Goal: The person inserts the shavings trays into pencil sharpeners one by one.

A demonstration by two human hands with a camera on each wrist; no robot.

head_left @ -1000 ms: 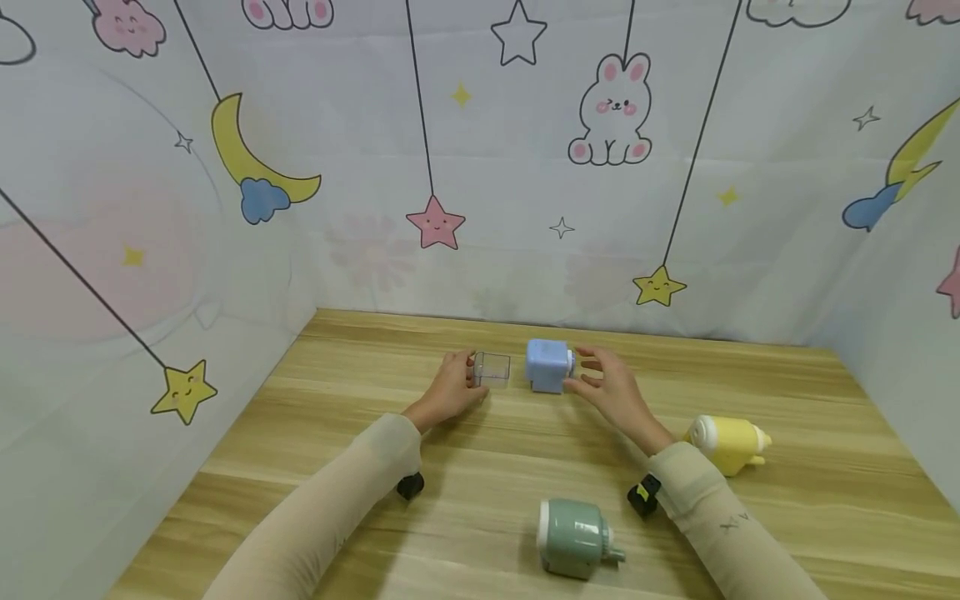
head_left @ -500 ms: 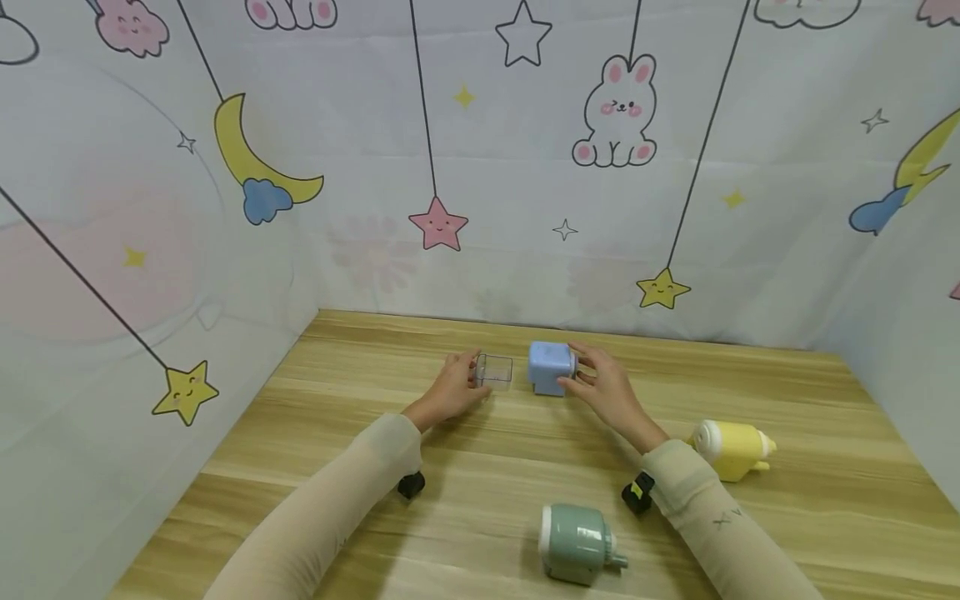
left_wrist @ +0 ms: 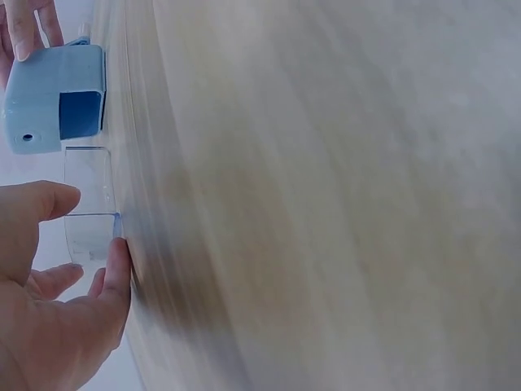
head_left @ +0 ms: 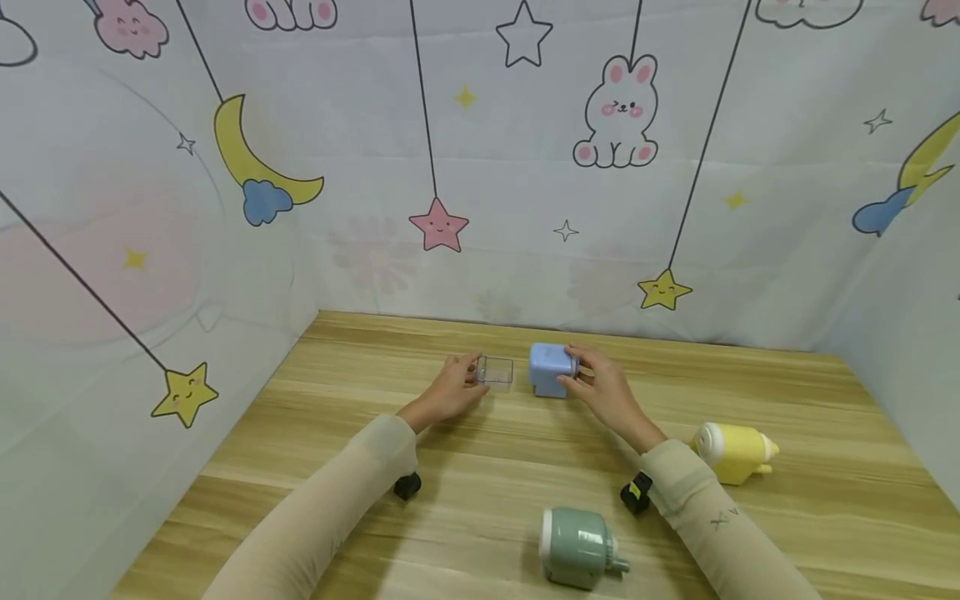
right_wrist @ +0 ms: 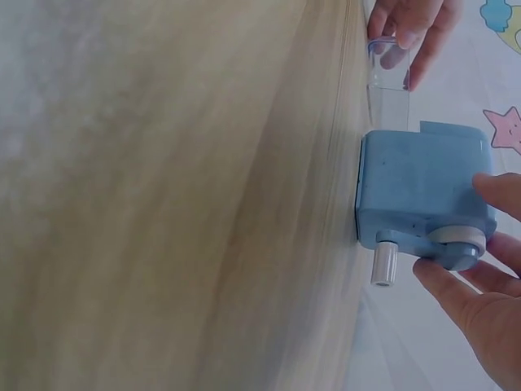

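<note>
A blue hand-crank pencil sharpener (head_left: pixel 548 362) stands at the back of the table. My right hand (head_left: pixel 611 396) grips its crank end, fingers spread around the knob and body in the right wrist view. The crank's pale handle (right_wrist: pixel 384 265) sticks out there below the hand's free side. Left of the sharpener, my left hand (head_left: pixel 448 390) holds a clear plastic shavings drawer (head_left: pixel 497 370) between thumb and fingers. The drawer's far end points at the sharpener's open slot (left_wrist: pixel 80 114), with a narrow gap between them in the head view.
A green pencil sharpener (head_left: pixel 576 546) lies near the front, between the forearms. By the right forearm is a yellow one (head_left: pixel 735 452). The wood-grain table (head_left: pixel 360 350) ends at a white patterned curtain (head_left: pixel 510 275) behind both hands.
My right hand has moved in leftward and taken hold of the sharpener's crank end. My left hand keeps the clear drawer in nearly the same place. The head view has shifted slightly.
</note>
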